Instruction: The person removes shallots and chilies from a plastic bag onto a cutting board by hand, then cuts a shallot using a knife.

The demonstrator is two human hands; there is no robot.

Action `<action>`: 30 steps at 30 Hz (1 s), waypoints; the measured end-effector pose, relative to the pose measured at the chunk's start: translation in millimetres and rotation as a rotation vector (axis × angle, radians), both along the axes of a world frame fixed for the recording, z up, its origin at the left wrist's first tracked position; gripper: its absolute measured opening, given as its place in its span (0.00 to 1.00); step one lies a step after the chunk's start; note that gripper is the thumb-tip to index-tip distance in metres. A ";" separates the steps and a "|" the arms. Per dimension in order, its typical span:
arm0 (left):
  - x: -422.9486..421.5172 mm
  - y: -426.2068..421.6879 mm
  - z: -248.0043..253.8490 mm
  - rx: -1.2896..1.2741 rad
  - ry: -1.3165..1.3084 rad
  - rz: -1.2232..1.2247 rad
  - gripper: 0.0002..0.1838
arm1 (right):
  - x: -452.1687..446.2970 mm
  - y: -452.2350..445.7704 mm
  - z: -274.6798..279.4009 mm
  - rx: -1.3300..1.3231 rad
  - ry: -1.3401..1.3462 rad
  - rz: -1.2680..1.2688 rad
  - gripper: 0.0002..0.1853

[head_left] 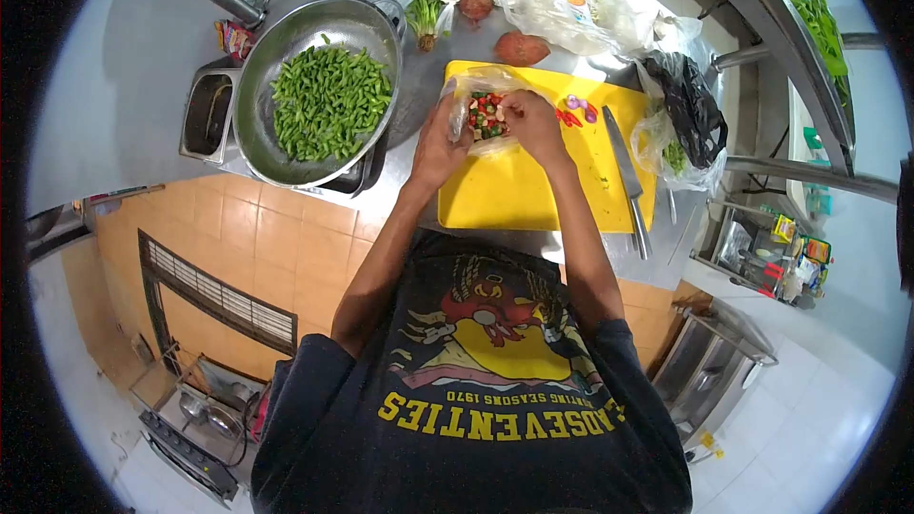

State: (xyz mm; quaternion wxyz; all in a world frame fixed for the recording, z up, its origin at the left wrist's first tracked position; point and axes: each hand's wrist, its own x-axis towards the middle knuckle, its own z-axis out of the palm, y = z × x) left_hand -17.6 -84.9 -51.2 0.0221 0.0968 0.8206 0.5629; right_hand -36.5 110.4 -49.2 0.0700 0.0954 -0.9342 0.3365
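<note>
One plastic bag of chopped chilies, far-left corner of cutting board; left hand half-curled gripping it, right hand pinched, contents unclear.

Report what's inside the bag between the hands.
Chopped red and green chilies with pale pieces show inside the plastic bag; the right hand covers part, and deeper layers are hidden.

Left hand holds a clear bag — chopped chillies, seemingly — right hand at its mouth.
</note>
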 end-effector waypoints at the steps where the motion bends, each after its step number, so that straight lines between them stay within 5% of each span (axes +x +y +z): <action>1: -0.7 -0.8 -2.3 0.002 -0.054 -0.024 0.36 | 0.6 1.6 3.2 -0.207 -0.150 -0.059 0.08; 3: -2.3 -0.3 -4.6 0.005 -0.109 -0.057 0.38 | -0.4 8.5 9.9 -0.447 -0.410 -0.143 0.07; 7: -3.1 1.8 -2.3 0.047 -0.059 -0.063 0.37 | -2.0 8.0 17.9 -0.579 -0.401 -0.111 0.07; 10: -0.5 -0.4 -3.9 0.015 -0.041 -0.066 0.38 | 3.3 5.5 27.7 -0.394 -0.326 -0.126 0.07; 12: 2.1 -2.6 -0.3 -0.082 0.006 -0.067 0.40 | 8.6 4.2 30.0 0.004 -0.108 -0.082 0.08; 15: 5.3 -3.3 6.7 -0.278 -0.137 -0.093 0.45 | 18.4 1.9 33.3 0.203 -0.279 -0.009 0.10; 18: 8.2 -3.0 0.7 -0.360 -0.071 -0.082 0.49 | 27.8 -7.2 22.4 0.051 -0.135 0.035 0.11; 22: 8.4 -4.2 2.9 -0.330 -0.077 -0.106 0.49 | 32.1 -16.1 15.5 0.218 0.010 0.053 0.13; 30: 14.8 -3.4 10.9 -0.346 -0.138 -0.086 0.51 | 18.2 -15.3 29.5 0.001 -0.009 -0.119 0.07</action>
